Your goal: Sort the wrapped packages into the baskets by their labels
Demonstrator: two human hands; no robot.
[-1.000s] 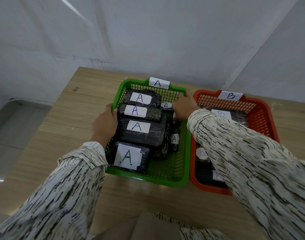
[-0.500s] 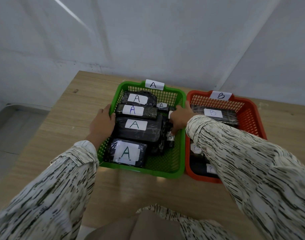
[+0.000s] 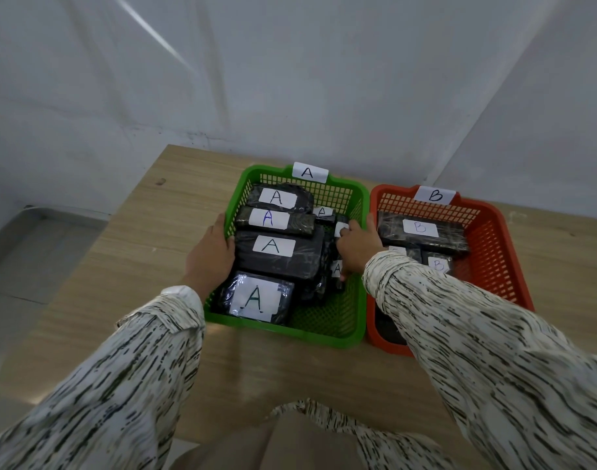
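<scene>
from the head view, the green basket (image 3: 354, 334) and the orange basket (image 3: 514, 266) stand side by side, their long walls touching, on the wooden table (image 3: 121, 266) close to a white wall (image 3: 290, 79). a white tag marked a (image 3: 310, 172) sits on the green basket's far rim and a tag marked b (image 3: 435, 195) on the orange one's. four black a-labelled packages (image 3: 290, 262) lie in a row down the left side of the green basket, labels up, with some smaller a packages (image 3: 324, 213) crowded on their right. the b-labelled packages (image 3: 422, 232) lie in the orange basket (its near end is hidden behind a patterned sleeve (image 3: 476, 351)). the left hand (image 3: 210, 256) clasps the green basket's left wall, fingers curled over the rim. the right hand (image 3: 358, 247) is inside the green basket by its right wall, fingers bent down among the smaller packages; whether it grasps one, or the wall, cannot be told.
</scene>
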